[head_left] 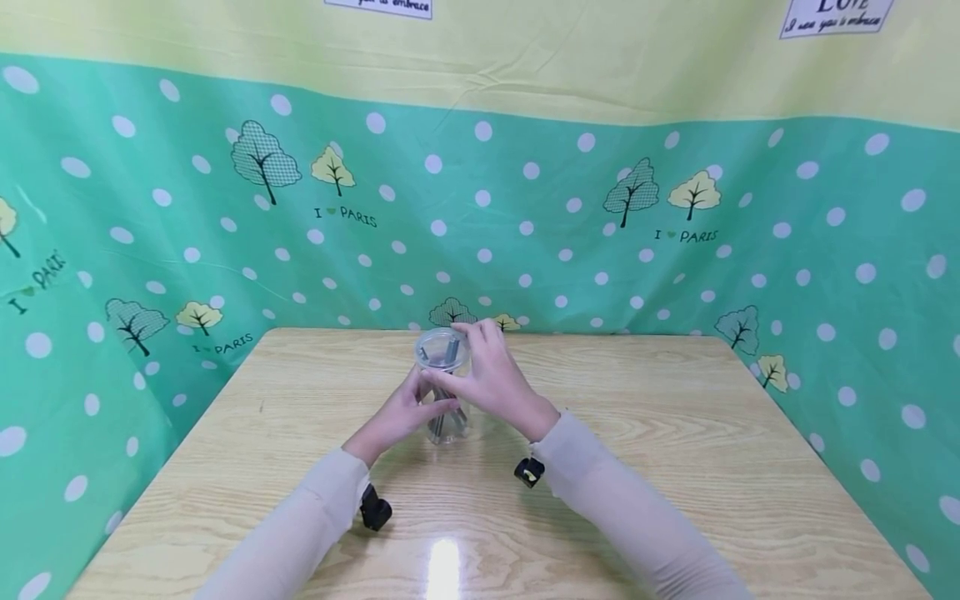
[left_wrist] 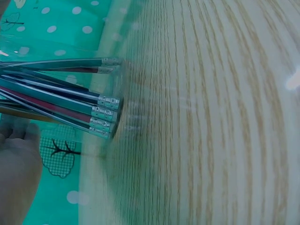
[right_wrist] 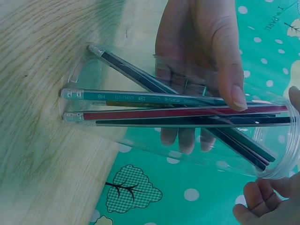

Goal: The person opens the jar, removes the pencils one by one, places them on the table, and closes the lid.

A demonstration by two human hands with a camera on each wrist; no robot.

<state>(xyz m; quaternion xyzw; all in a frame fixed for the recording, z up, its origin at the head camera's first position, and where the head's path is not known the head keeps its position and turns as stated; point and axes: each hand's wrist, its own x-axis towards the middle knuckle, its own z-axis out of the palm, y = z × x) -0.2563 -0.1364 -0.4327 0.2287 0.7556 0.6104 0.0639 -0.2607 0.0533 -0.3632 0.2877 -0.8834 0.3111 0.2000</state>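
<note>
With the forearms (head_left: 630, 500) angled inward, the clear jar (head_left: 452, 427) is gripped round its side by the left hand (head_left: 414, 408), at its rim by the right hand (head_left: 495, 375). Over the table (head_left: 645, 408) it is held roughly upright, rim up.

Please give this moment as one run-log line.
left hand: grips clear jar | right hand: holds its rim | pencils: inside
</note>
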